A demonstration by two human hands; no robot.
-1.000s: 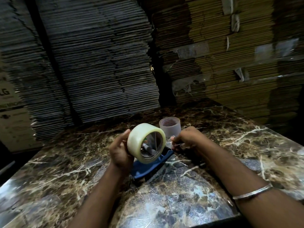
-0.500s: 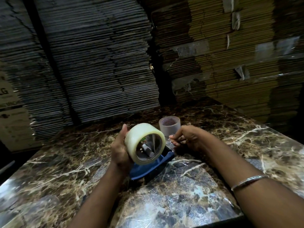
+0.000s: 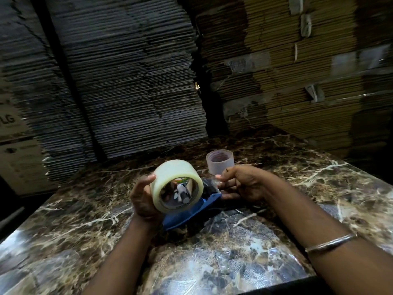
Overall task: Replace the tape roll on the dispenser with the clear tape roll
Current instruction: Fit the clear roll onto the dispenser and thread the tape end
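A clear tape roll (image 3: 170, 177) sits on the blue tape dispenser (image 3: 187, 211), tilted toward me so I see through its core to the dispenser's hub. My left hand (image 3: 142, 199) grips the roll from the left, thumb on its top edge. My right hand (image 3: 240, 184) is at the dispenser's front end by the cutter, fingers pinched on the loose end of the clear tape. Behind it a nearly empty translucent tape core (image 3: 220, 165) stands upright on the marble table (image 3: 297, 199).
Tall stacks of flattened cardboard (image 3: 127, 81) rise right behind the table, with brown taped stacks (image 3: 297, 71) at the back right. The table's near edge (image 3: 255, 288) runs across the bottom right. A white box (image 3: 17, 158) stands at the far left.
The roll and dispenser have tipped a little higher and more toward me. My right hand shifted up to the dispenser's front end and pinches the tape end.
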